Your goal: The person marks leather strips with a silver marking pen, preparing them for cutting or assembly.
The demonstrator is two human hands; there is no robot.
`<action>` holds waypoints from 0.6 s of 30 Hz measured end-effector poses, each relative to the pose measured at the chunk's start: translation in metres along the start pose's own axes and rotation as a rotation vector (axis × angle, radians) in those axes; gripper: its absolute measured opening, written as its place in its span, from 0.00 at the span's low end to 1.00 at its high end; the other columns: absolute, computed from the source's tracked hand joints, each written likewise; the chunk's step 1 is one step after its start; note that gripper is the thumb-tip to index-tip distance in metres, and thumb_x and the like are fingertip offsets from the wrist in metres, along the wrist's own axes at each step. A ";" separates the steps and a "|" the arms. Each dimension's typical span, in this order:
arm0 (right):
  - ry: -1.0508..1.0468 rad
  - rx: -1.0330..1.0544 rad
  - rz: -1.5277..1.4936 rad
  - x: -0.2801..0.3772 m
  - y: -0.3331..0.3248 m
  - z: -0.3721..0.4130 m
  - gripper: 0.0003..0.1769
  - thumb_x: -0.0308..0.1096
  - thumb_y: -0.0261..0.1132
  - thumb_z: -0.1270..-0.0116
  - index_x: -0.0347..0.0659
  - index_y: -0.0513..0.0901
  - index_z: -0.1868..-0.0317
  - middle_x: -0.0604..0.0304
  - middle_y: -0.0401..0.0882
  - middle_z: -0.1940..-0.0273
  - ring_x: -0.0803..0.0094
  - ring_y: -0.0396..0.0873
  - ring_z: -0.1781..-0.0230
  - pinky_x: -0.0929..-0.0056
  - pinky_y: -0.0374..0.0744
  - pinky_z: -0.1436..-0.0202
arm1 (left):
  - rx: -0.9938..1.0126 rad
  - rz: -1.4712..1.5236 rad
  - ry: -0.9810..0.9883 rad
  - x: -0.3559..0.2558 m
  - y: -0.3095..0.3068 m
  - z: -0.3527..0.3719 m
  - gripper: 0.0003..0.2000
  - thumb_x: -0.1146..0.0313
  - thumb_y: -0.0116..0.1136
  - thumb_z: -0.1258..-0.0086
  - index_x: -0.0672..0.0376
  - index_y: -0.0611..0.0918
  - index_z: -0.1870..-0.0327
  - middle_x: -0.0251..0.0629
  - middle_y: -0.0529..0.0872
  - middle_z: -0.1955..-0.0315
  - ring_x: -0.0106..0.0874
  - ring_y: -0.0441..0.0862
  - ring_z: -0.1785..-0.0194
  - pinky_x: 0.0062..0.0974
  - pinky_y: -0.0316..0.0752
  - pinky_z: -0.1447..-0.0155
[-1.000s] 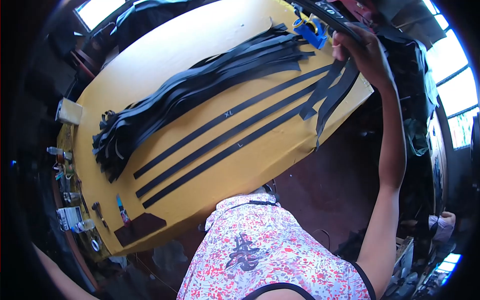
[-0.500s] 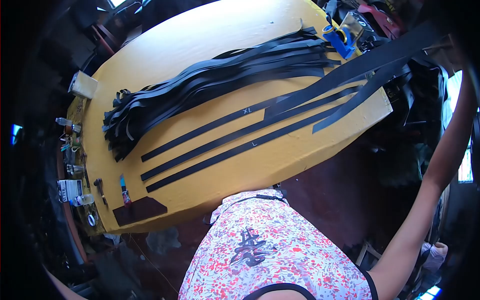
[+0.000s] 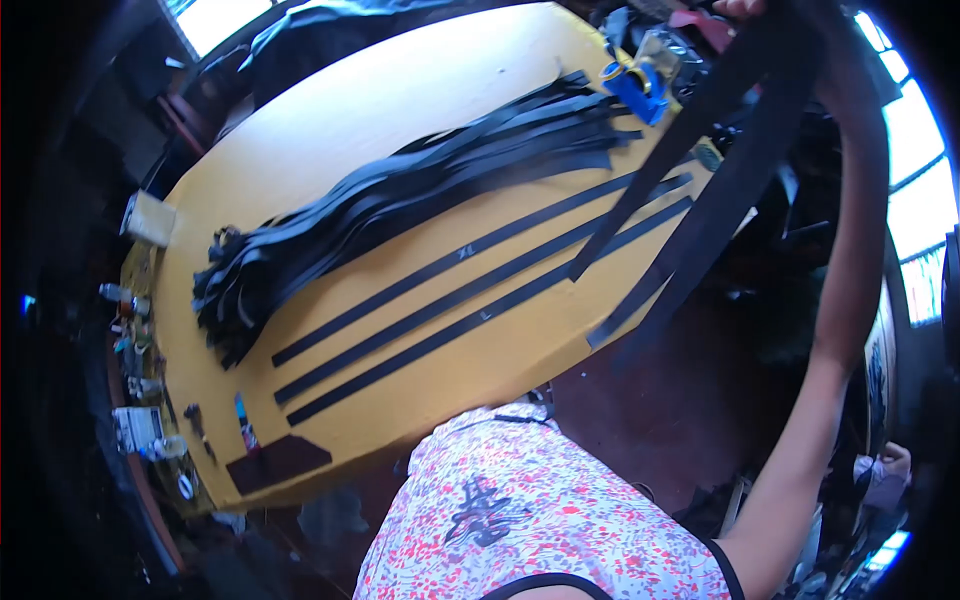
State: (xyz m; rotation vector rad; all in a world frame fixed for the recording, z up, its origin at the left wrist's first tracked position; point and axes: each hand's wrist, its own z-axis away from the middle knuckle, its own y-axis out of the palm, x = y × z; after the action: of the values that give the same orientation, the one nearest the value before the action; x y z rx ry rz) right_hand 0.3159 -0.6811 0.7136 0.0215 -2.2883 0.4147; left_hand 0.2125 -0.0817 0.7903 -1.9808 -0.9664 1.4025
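Black strips hang from my right hand, raised at the top right, with its fingers partly hidden behind them and closed. Their lower ends dangle over the right side of the yellow table and past its front edge. Three flat black strips lie side by side below them; one carries the mark "XL" and another an "L". Behind these is a thick bundle of long black strips. My left hand is out of view.
A blue tape dispenser sits at the table's far right. Toward the left front lie a dark flat piece, a blue-topped tube and a dark tool. Bottles and small items line the left edge. Another person's hand shows at far right.
My right arm has swung up and inward with the black strips. They hang more steeply, their ends now farther toward the front edge. The view has tilted.
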 end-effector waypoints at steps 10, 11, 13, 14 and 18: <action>0.109 0.386 0.112 -0.025 -0.028 0.053 0.24 0.57 0.68 0.39 0.44 0.73 0.66 0.69 0.64 0.76 0.85 0.63 0.81 0.80 0.65 0.75 | -0.003 -0.061 -0.053 0.030 -0.020 -0.005 0.12 0.63 0.55 0.28 0.56 0.80 0.49 0.24 0.78 0.69 0.12 0.67 0.76 0.09 0.57 0.75; 0.118 0.329 0.449 -0.029 -0.032 0.061 0.21 0.54 0.67 0.37 0.43 0.76 0.64 0.67 0.69 0.75 0.83 0.67 0.79 0.82 0.67 0.72 | -0.002 -0.075 -0.065 0.035 -0.022 -0.006 0.12 0.63 0.55 0.28 0.56 0.80 0.49 0.24 0.78 0.69 0.12 0.67 0.76 0.09 0.57 0.75; 0.177 0.167 0.827 -0.043 -0.026 0.079 0.16 0.47 0.65 0.33 0.42 0.77 0.65 0.67 0.68 0.77 0.83 0.67 0.77 0.83 0.66 0.71 | 0.000 -0.102 -0.107 0.053 -0.032 -0.011 0.12 0.63 0.55 0.28 0.55 0.81 0.49 0.23 0.77 0.69 0.11 0.66 0.76 0.09 0.57 0.75; 0.184 0.171 0.821 -0.055 -0.026 0.087 0.16 0.47 0.65 0.33 0.42 0.77 0.65 0.67 0.68 0.77 0.83 0.67 0.77 0.83 0.66 0.71 | 0.000 -0.114 -0.111 0.054 -0.031 -0.008 0.12 0.62 0.55 0.28 0.55 0.81 0.49 0.23 0.77 0.70 0.11 0.66 0.76 0.09 0.57 0.75; 0.402 0.041 0.572 -0.107 -0.038 0.120 0.14 0.40 0.59 0.28 0.39 0.73 0.69 0.67 0.69 0.77 0.83 0.70 0.73 0.81 0.69 0.66 | -0.007 -0.170 -0.198 0.092 -0.053 -0.008 0.12 0.62 0.55 0.28 0.54 0.81 0.49 0.22 0.77 0.70 0.11 0.66 0.77 0.09 0.56 0.75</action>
State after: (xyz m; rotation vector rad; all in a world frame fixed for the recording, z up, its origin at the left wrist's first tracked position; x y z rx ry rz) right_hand 0.3092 -0.7659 0.5719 -0.6504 -1.8565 0.6874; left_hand 0.2256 0.0234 0.7804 -1.7423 -1.1990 1.5198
